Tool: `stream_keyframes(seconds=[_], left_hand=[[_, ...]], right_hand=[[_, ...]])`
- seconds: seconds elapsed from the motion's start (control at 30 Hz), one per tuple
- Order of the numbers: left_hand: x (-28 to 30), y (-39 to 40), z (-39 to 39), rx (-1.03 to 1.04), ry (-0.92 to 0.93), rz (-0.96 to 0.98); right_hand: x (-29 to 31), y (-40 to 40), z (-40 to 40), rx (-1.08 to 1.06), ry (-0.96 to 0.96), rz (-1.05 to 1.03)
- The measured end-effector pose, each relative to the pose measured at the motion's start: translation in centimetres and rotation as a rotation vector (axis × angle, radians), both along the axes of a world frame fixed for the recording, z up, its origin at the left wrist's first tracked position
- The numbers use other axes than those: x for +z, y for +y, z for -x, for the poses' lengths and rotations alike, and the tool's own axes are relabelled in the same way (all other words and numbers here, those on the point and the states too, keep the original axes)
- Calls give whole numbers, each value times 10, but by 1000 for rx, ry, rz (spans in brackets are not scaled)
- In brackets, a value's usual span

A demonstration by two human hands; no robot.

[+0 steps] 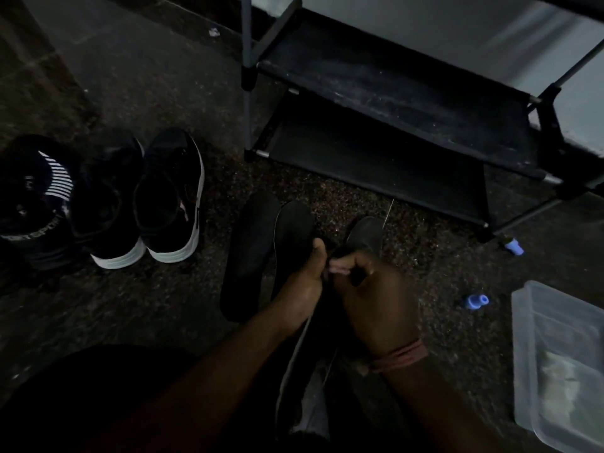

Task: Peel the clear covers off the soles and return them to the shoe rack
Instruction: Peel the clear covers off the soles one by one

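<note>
Closest to me, the left hand [302, 279] braces a dark flat sole [292, 230] while the right hand [376, 289] curls its fingers, pinching what looks like the clear cover's edge; in this gloom I can't see the film itself. Thin film could tear or slip if tugged sharply. Another matte sole [248, 253] lies beside it on speckled floor. Beyond stands the shoe rack [392, 93], dusty fabric shelves on metal tubes.
</note>
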State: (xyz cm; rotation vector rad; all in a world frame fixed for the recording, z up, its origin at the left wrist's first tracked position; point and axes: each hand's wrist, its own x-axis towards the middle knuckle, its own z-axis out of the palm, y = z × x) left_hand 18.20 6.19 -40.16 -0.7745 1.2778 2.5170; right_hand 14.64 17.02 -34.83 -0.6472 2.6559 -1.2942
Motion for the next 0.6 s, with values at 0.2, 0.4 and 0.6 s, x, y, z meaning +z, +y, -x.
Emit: stream_keyframes(seconds=[0.2,0.4,0.6], left_hand=[[-9,29,-3,-29,28,-29],[-5,7,-6,-150,55,285],[-8,-6,3,-11,-38,149]], right_hand=[[-5,9,10,-124,73,-42],[0,-2,2,-174,54,108],[-5,-2,3,-91,85,77]])
